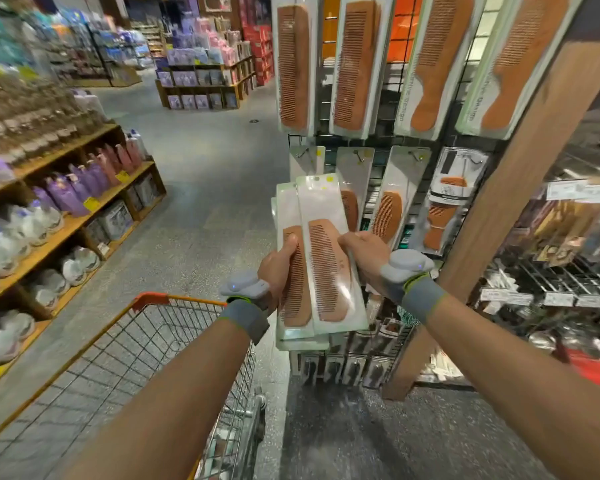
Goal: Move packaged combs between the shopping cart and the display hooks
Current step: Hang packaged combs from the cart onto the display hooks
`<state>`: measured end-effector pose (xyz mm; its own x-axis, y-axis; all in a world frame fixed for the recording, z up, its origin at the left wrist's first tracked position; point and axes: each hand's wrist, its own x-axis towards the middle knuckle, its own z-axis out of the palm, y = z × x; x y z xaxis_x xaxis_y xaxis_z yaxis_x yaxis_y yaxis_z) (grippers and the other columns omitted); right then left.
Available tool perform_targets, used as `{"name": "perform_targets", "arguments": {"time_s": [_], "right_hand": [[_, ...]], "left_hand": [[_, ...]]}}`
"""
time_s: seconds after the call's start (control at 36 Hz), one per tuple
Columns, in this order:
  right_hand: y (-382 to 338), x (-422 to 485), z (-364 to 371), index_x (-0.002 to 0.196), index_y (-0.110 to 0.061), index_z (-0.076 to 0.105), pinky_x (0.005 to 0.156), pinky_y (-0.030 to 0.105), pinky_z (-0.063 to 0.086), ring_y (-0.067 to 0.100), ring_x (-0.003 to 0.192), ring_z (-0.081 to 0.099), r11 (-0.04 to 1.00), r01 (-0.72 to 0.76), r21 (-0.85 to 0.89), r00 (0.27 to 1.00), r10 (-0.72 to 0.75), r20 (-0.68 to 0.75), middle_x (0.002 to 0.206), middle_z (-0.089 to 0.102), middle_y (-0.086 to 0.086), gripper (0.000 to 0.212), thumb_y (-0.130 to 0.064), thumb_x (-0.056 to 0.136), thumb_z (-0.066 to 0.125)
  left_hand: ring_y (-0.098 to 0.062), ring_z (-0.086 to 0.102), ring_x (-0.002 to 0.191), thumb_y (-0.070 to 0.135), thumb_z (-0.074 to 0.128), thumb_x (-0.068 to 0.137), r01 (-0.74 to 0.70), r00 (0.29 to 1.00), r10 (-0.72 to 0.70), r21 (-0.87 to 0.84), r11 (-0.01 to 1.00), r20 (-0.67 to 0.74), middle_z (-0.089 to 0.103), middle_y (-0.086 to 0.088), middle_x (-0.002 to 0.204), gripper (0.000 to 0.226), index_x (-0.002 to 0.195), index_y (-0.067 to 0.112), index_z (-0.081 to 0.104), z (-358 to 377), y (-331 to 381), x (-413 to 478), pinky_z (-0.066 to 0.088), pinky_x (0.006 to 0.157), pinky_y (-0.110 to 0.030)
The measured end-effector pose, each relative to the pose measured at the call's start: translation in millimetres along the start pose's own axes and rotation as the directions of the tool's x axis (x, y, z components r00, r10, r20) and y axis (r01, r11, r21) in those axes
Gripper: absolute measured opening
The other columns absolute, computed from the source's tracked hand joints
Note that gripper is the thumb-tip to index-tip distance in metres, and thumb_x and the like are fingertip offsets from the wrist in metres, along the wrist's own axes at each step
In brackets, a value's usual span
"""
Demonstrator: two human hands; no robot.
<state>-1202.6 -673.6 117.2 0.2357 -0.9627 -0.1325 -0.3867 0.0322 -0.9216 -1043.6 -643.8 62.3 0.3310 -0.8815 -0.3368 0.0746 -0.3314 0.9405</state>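
Floor grey, speckled; wooden shelves left, display hooks ahead. Your left hand and right hand grip packaged combs.

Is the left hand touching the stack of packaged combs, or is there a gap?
Touching. The head view shows the left hand gripping the stack of packaged combs from its left side, with the thumb lying on the front of a package.

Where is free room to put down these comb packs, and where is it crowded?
Free: the shopping cart, bare wire inside its orange rim, below the left hand. Crowded: the display hooks behind the held combs, all carrying packs.
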Motion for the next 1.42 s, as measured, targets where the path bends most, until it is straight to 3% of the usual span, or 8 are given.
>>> {"name": "perform_targets", "arguments": {"time_s": [0.17,0.28,0.47,0.78,0.89,1.06,1.28,1.42], "right_hand": [[13.7,-5.2,-8.5,0.076,-0.006,0.064,0.052,0.012,0.04,0.014,0.061,0.05,0.998,0.02,-0.059,0.993,-0.026,-0.111,0.07,0.057,0.003,0.022,-0.02,0.09,0.053],[21.6,-8.5,-18.3,0.072,-0.007,0.063,0.081,0.04,0.052,0.024,0.077,0.059,0.998,-0.003,-0.057,0.993,-0.004,-0.117,0.076,0.061,0.007,0.023,-0.024,0.086,0.057],[19.8,-2.1,-33.2,0.098,-0.006,0.065,0.061,0.023,0.044,0.017,0.076,0.058,1.0,-0.011,-0.003,0.985,0.011,-0.174,0.089,0.065,0.006,0.027,-0.031,0.09,0.057],[32.0,33.6,-34.8,0.099,-0.01,0.061,0.093,0.047,0.05,0.033,0.097,0.063,0.994,-0.082,0.079,0.987,0.092,-0.132,0.106,0.066,0.015,0.025,-0.032,0.089,0.06],[44.9,54.6,-36.8,0.111,-0.014,0.059,0.095,0.05,0.049,0.034,0.105,0.061,0.986,-0.112,0.126,0.986,0.125,-0.107,0.117,0.063,0.014,0.051,-0.049,0.074,0.066],[47.1,75.0,-40.1,0.079,-0.017,0.059,0.091,0.054,0.049,0.037,0.096,0.063,0.983,-0.122,0.14,0.985,0.137,-0.105,0.1,0.066,0.018,0.02,-0.036,0.083,0.066],[33.4,113.3,-49.2,0.067,-0.023,0.062,0.091,0.046,0.052,0.032,0.093,0.066,0.981,-0.153,0.119,0.981,0.165,-0.103,0.082,0.067,0.005,0.031,-0.053,0.072,0.067],[31.4,143.0,-50.4,0.067,-0.033,0.046,0.092,0.031,0.046,0.016,0.091,0.053,0.989,-0.145,0.018,0.983,0.146,-0.108,0.095,0.056,-0.001,0.029,-0.054,0.083,0.058]], "left_hand": [[-0.028,0.063,0.103,0.059,0.047,0.091,-0.02,0.998,0.022,0.042,0.999,-0.066,0.067,-0.008,0.116,0.056,0.122,0.014,0.063,-11.1,11.0,-19.1,0.048,0.089,-0.036],[-0.032,0.06,0.107,0.058,0.048,0.092,0.006,0.996,-0.001,0.056,0.998,-0.091,0.063,-0.012,0.121,0.062,0.129,0.009,0.057,-14.0,13.7,-12.5,0.043,0.086,-0.035],[-0.022,0.058,0.082,0.051,0.045,0.097,-0.08,0.993,0.088,0.096,0.992,-0.079,0.063,-0.009,0.104,0.053,0.123,0.008,0.06,-1.8,25.4,-9.1,0.04,0.07,-0.029],[-0.018,0.058,0.075,0.058,0.043,0.094,-0.095,0.99,0.114,0.201,0.975,-0.082,0.063,-0.002,0.085,0.05,0.108,0.013,0.062,7.5,35.3,4.5,0.041,0.077,-0.03],[-0.024,0.058,0.085,0.056,0.043,0.095,-0.109,0.984,0.143,0.279,0.954,-0.104,0.064,-0.008,0.1,0.056,0.119,0.009,0.062,6.7,40.8,11.1,0.041,0.077,-0.029],[-0.025,0.06,0.088,0.06,0.041,0.094,-0.087,0.986,0.122,0.275,0.958,-0.113,0.064,-0.007,0.103,0.055,0.12,0.016,0.06,5.5,47.1,23.2,0.044,0.081,-0.032],[-0.018,0.06,0.075,0.057,0.039,0.096,-0.112,0.981,0.153,0.289,0.951,-0.122,0.066,-0.004,0.09,0.045,0.103,0.018,0.061,9.5,50.4,33.8,0.042,0.068,-0.027],[-0.017,0.062,0.075,0.058,0.04,0.096,-0.133,0.976,0.18,0.319,0.938,-0.122,0.067,-0.002,0.087,0.044,0.1,0.019,0.062,9.6,47.3,43.9,0.04,0.06,-0.024]]}}
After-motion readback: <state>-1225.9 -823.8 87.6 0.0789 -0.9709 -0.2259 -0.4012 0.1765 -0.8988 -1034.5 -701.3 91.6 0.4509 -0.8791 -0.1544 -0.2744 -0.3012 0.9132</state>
